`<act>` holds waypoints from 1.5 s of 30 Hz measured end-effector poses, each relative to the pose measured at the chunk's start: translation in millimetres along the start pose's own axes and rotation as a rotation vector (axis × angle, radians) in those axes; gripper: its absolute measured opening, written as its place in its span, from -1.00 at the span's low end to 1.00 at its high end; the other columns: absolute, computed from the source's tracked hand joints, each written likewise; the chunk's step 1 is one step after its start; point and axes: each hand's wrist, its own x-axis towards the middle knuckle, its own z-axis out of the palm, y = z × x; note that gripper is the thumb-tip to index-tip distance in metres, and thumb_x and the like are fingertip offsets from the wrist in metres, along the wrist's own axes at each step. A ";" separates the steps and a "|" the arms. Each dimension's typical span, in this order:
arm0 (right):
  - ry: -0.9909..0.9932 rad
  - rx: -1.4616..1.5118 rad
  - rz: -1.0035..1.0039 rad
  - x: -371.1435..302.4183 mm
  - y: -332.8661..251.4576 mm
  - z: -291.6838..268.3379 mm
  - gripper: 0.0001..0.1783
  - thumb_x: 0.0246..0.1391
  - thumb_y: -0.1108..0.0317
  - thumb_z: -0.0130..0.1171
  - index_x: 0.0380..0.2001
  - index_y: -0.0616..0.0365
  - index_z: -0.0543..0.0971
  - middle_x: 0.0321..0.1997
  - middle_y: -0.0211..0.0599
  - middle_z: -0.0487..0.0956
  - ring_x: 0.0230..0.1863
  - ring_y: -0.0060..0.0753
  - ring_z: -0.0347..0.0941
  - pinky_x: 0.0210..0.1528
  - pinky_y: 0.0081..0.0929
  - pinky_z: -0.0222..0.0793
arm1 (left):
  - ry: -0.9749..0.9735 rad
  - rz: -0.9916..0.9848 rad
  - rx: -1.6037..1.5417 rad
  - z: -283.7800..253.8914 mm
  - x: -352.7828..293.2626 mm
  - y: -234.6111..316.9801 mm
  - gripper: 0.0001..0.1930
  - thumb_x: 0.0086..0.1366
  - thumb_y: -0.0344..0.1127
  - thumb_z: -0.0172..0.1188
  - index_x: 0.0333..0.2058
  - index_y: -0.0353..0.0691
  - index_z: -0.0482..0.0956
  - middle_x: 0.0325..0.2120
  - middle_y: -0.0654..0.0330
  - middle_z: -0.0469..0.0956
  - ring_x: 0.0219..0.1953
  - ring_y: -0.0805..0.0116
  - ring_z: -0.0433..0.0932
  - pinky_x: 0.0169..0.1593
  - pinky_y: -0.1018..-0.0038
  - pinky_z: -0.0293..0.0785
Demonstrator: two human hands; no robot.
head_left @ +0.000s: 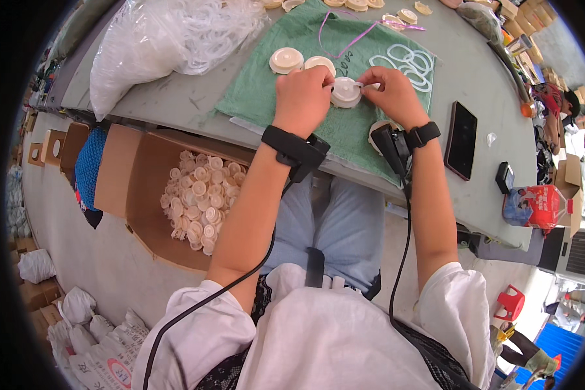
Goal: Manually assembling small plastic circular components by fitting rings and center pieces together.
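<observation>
On a green cloth (247, 97) lies a round cream plastic cap (346, 92), between my two hands. My left hand (303, 97) pinches at its left side, my right hand (393, 94) at its right. A whitish translucent ring (359, 84) shows at the right fingertips; the left fingers partly hide what they pinch. Two more cream caps, one at the left (286, 60) and one behind my left fingers (320, 64), sit close by. Loose translucent rings (409, 62) lie to the right of my right hand. Another cap (378, 135) is partly covered by the right wrist device.
A clear bag of rings (169, 52) stands at the far left of the table. Below the edge, a cardboard box (140, 195) holds many cream caps (201, 195). A phone (461, 140), a small black case (504, 177) and a red package (536, 207) are at right. Cables hang from both wrists.
</observation>
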 end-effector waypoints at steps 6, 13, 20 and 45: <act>0.022 -0.006 0.006 3.3 -4.1 4.4 -0.75 -0.11 0.43 0.19 -0.26 0.14 0.55 -0.38 -0.23 0.61 -0.29 -0.27 0.55 -0.25 -0.41 0.42 | -0.007 -0.053 -0.040 2.5 6.5 -2.9 -0.96 0.04 -0.36 0.20 -0.47 -0.10 0.56 -0.52 0.23 0.59 -0.35 0.18 0.55 -0.23 0.19 0.30; 0.115 -0.089 0.006 0.9 -7.3 13.4 -0.72 -0.05 0.43 0.13 -0.18 0.06 0.52 -0.36 -0.16 0.60 -0.29 -0.13 0.53 -0.26 -0.30 0.42 | -0.037 -0.040 0.189 0.5 13.3 0.0 -0.89 0.05 -0.36 0.16 -0.40 -0.16 0.58 -0.46 0.20 0.61 -0.37 0.20 0.58 -0.26 0.29 0.43; 0.145 -0.266 0.030 7.8 -2.3 18.8 -0.83 -0.06 0.31 0.15 -0.34 0.07 0.56 -0.38 -0.18 0.59 -0.29 -0.05 0.51 -0.27 -0.19 0.40 | -0.183 -0.108 0.310 -1.3 22.9 -0.9 -0.88 0.11 -0.28 0.14 -0.43 -0.16 0.59 -0.52 0.24 0.61 -0.40 0.22 0.58 -0.27 0.29 0.44; 0.192 -0.053 0.033 -0.6 -0.3 15.2 -0.79 -0.04 0.26 0.12 -0.33 0.06 0.59 -0.35 -0.26 0.60 -0.30 -0.21 0.53 -0.25 -0.32 0.42 | -0.334 -0.183 -0.233 -11.2 8.2 -21.9 -0.76 0.10 -0.39 0.21 -0.22 -0.29 0.55 -0.45 0.23 0.57 -0.39 0.49 0.51 -0.27 0.53 0.43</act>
